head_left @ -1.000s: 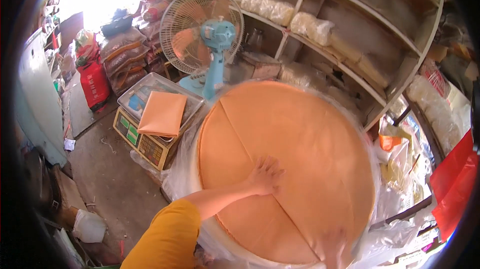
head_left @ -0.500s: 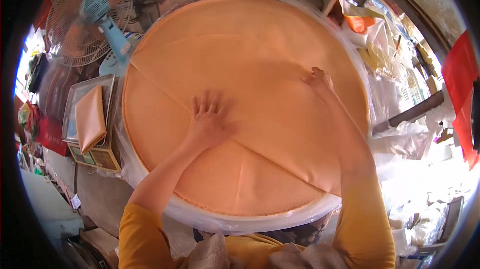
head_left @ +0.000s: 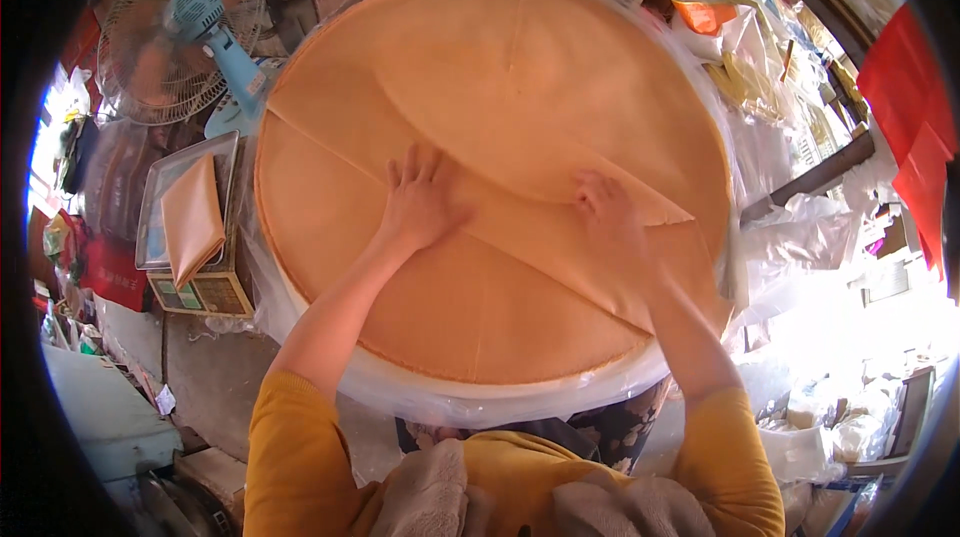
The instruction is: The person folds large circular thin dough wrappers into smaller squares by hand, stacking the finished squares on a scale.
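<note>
A wide stack of thin round orange sheets lies before me, its top sheet partly folded over with a straight crease running across. My left hand rests flat on the folded sheet, left of the middle, fingers spread. Right of it, my right hand has its fingers curled at the curved edge of the top sheet, drawing it into a fold. A pointed flap of that sheet sticks out beyond the right hand. Slight blur softens the fingertips.
Clear plastic wrap surrounds the stack's rim. At left, a scale with a metal tray bears a folded orange sheet. A blue fan stands at the far left. Plastic bags pile up on the right.
My right hand has come nearer and to the left, bringing the top sheet's far edge with it and making a new fold. My left hand stays nearly in place.
</note>
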`<state>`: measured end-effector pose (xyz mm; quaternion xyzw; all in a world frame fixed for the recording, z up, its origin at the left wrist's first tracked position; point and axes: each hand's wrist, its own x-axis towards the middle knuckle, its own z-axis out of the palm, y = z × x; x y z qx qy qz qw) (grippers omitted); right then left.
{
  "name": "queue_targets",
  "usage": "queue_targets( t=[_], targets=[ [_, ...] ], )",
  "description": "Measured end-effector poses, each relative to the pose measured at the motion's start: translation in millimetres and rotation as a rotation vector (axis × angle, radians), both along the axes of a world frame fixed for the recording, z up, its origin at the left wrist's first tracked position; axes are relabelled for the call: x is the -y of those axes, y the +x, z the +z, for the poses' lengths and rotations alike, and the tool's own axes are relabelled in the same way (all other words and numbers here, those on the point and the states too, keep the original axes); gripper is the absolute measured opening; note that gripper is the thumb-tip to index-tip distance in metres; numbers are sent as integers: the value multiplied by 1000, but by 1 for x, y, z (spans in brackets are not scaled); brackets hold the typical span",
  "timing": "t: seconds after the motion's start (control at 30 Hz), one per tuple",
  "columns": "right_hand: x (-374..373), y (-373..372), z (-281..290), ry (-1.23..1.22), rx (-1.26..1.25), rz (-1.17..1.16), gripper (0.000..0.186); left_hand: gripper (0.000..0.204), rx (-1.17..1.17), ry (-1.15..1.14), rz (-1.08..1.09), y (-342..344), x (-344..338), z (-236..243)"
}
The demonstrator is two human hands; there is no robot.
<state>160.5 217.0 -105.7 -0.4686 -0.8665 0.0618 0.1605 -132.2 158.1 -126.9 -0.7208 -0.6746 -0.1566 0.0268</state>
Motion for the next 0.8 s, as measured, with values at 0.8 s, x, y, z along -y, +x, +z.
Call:
queue_targets(
  t=[0.8],
  targets=[
    [3,-10,4,17,-38,116,48,73,-76,-226,-9,39,-94,3]
  ],
)
